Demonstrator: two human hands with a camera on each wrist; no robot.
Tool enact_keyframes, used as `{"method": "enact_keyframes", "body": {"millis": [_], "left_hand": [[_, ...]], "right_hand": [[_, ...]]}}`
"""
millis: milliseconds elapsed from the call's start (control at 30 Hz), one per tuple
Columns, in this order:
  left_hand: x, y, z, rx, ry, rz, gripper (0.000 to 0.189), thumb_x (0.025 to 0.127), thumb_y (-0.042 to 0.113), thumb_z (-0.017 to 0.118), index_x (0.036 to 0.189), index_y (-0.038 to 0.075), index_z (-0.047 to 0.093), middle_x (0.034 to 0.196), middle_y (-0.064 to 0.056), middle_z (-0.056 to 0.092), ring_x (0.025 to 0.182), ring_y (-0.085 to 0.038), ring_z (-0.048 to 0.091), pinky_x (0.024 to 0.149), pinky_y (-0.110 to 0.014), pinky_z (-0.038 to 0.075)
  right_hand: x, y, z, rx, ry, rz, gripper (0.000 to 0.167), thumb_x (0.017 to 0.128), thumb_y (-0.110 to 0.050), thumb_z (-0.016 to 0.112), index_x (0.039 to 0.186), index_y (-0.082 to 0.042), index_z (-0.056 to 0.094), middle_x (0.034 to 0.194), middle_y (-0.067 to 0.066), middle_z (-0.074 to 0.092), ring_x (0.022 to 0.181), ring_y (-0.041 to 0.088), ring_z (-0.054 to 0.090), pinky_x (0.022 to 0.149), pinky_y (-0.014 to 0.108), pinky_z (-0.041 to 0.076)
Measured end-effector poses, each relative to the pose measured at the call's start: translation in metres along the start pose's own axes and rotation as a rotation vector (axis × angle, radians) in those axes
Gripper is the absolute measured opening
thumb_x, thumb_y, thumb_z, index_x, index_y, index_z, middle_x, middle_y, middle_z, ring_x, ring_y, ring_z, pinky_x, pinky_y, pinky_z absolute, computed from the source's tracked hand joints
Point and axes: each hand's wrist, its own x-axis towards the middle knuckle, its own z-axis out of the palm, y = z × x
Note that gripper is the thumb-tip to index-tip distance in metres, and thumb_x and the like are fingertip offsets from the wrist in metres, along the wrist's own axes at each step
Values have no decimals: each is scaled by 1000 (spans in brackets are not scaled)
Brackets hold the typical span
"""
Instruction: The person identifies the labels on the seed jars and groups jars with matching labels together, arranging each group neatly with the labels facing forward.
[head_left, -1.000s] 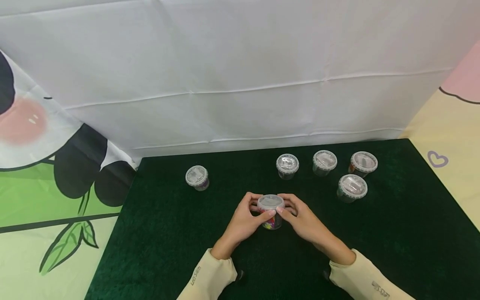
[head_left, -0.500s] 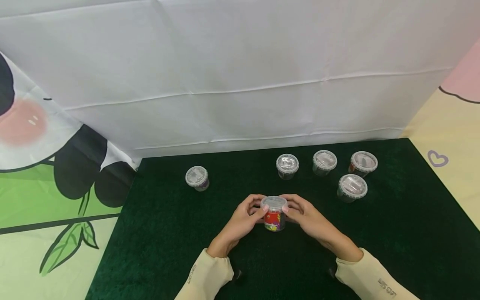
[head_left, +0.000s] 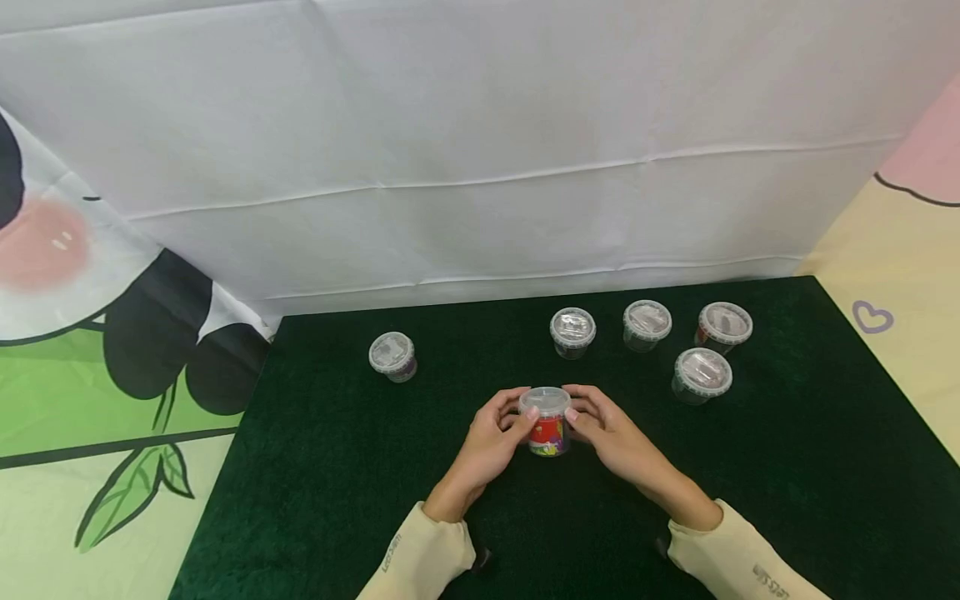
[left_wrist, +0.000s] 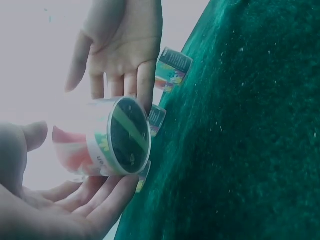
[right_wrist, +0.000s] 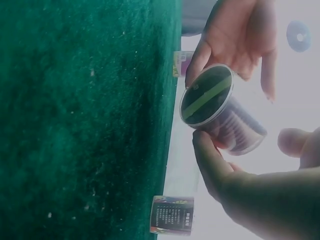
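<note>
A small clear plastic tub [head_left: 549, 435] with a clear round lid and a red, many-coloured label is held upright between both hands. My left hand [head_left: 487, 442] grips its left side, thumb at the front, fingers curving behind. Opposite, my right hand [head_left: 618, 442] holds the right side in the same way. In the left wrist view the underside of the tub [left_wrist: 131, 135] shows dark with a pale green stripe, raised off the cloth. The right wrist view shows the same tub [right_wrist: 207, 95], with a right-hand finger against its lower edge.
On the dark green cloth [head_left: 337, 467], one lidded tub [head_left: 393, 357] stands at the back left. Several more stand at the back right, the nearest tub [head_left: 702, 375] in front of the others. A white sheet [head_left: 480, 208] rises behind the table.
Between the hands, the tub has turned so its red label faces me. Both hands moved slightly right with it, then a little upward. The other tubs stay in place.
</note>
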Motion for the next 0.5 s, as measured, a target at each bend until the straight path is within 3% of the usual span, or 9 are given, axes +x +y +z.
{"method": "enact_keyframes", "body": {"millis": [333, 500], "left_hand": [[-3, 3, 19, 127, 150, 64, 50, 105, 31, 67, 144, 3, 53, 140, -16, 58, 122, -31, 60, 99, -50, 55], [-3, 4, 23, 134, 166, 53, 49, 104, 31, 68, 142, 4, 53, 138, -16, 58, 121, -31, 58, 99, -50, 55]], "right_hand": [[2, -1, 9, -79, 100, 33, 53, 113, -24, 49, 159, -3, 34, 152, 25, 52, 141, 41, 53, 118, 59, 43], [2, -1, 8, -67, 83, 21, 53, 113, -22, 49, 158, -1, 34, 152, 27, 51, 141, 42, 52, 118, 59, 43]]}}
